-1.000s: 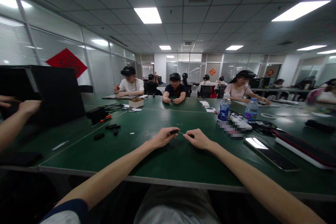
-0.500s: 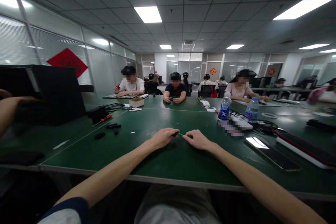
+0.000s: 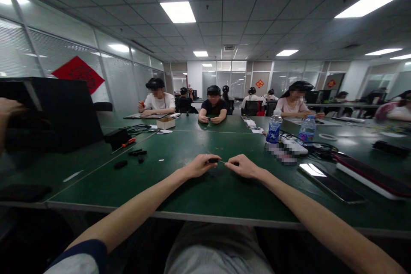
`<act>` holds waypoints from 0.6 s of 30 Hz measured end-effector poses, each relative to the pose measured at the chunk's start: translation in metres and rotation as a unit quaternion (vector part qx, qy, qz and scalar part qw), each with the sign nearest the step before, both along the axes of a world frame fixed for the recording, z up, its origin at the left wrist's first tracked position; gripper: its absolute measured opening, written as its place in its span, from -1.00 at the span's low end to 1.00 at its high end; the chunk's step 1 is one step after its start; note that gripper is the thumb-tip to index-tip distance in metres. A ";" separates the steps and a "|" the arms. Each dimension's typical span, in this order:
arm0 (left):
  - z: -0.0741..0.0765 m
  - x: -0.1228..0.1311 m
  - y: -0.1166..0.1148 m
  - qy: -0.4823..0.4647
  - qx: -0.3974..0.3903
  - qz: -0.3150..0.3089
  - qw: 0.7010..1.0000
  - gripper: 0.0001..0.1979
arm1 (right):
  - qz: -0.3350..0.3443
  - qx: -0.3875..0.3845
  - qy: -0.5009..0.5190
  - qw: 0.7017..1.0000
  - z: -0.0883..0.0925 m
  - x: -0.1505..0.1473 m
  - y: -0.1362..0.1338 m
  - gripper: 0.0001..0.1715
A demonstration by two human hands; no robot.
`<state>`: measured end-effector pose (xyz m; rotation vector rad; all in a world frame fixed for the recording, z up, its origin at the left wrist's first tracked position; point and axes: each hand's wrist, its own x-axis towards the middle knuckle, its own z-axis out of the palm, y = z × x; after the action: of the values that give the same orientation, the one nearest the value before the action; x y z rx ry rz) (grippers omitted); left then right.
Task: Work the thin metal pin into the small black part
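Both hands are pinching here: left hand [image 3: 201,166] on a little black part [image 3: 213,160], right hand [image 3: 244,167] on a thin wire [image 3: 222,162], right over the green counter [image 3: 257,197].

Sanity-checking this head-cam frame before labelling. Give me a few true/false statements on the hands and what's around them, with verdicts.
1. The left hand pinches a small black part. True.
2. The right hand grips a screwdriver. False: the orange-handled screwdriver lies on the green table, off to the left of the hands.
3. A plastic water bottle with a blue label stands upright beyond the right hand. True.
4. A smartphone lies to the left of the left hand. False: the smartphone lies to the right of the right hand.
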<state>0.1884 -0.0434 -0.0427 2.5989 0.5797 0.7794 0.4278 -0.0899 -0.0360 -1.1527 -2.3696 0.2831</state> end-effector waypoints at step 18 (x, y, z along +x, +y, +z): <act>-0.018 0.003 0.013 0.077 0.139 0.080 0.984 -0.65 | -0.058 0.015 -0.053 0.997 -0.004 -0.010 0.003 -0.48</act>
<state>0.1911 -0.0308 -0.0608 2.9173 0.7843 0.7590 0.4178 -0.0871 -0.0396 -1.3154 -2.3769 0.1492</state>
